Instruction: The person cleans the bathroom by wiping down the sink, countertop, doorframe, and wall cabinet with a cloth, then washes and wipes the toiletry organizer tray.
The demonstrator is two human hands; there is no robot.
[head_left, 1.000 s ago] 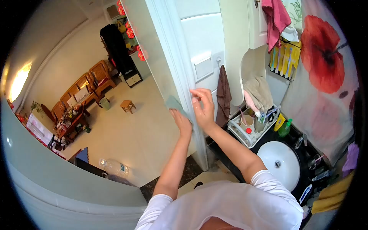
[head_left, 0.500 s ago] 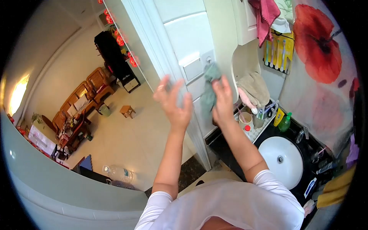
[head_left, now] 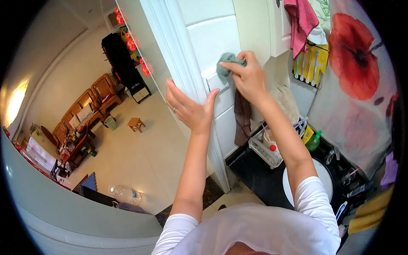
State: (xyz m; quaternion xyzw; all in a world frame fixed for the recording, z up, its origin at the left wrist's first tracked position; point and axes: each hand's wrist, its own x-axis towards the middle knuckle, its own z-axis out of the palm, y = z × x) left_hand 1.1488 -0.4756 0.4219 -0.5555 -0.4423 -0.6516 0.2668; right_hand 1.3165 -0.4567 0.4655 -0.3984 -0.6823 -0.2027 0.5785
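My right hand [head_left: 251, 80] grips a bunched grey-green cloth [head_left: 228, 63] between thumb and fingers. The cloth lies at the upper part of a white square wall plate [head_left: 218, 85], partly covering it; what the plate is, I cannot make out. My left hand [head_left: 192, 108] is open at the white door frame [head_left: 180, 55], fingers stretched upward and thumb out toward the plate. A ring shows on one of its fingers. Whether that palm presses on the frame is hidden. Below my right hand hangs a dark brown cloth [head_left: 243, 119].
A black counter [head_left: 242, 170] with a white basin [head_left: 324, 174], a white basket [head_left: 260, 148] and a green bottle [head_left: 314, 141] stands at the right. Toothbrushes hang in a yellow holder [head_left: 312, 66]. Beyond the doorway are a small stool [head_left: 136, 124] and a wooden sofa [head_left: 80, 111].
My right hand has raised the cloth, now bunched, to the wall plate. My left hand has come to the door frame. The dark brown cloth is now uncovered.
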